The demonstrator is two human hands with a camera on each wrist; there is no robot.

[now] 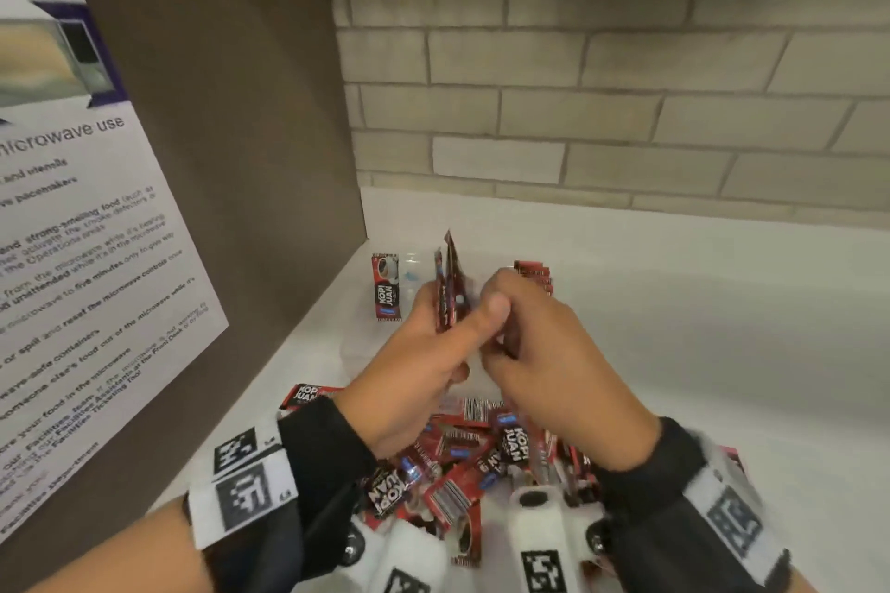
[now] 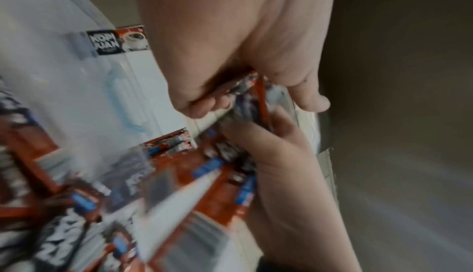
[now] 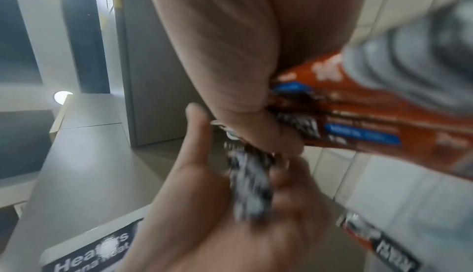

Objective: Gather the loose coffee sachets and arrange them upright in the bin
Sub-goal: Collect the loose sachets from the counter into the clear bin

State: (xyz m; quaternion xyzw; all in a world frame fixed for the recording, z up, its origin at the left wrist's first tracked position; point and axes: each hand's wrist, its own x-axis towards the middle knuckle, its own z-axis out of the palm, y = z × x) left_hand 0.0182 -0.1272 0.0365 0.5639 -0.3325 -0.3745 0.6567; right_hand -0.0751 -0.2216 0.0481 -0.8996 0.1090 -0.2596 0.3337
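Note:
My left hand (image 1: 436, 315) grips a small bundle of red coffee sachets (image 1: 450, 284) upright, edge-on, over the clear bin (image 1: 412, 262). My right hand (image 1: 501, 306) is curled against that bundle and pinches sachets too; the right wrist view shows red sachets (image 3: 353, 118) under its fingers (image 3: 258, 130). One sachet (image 1: 386, 287) stands upright at the bin's left end and several more (image 1: 532, 272) stand at its right. A loose pile of sachets (image 1: 462, 462) lies on the white counter below my wrists. The left wrist view is blurred, with the held sachets (image 2: 252, 96) between both hands.
A brown cabinet side (image 1: 231, 111) with a microwave-use notice (image 1: 82, 231) stands close on the left. A tiled wall (image 1: 602, 111) runs behind the bin. The white counter (image 1: 722, 327) stretches off to the right.

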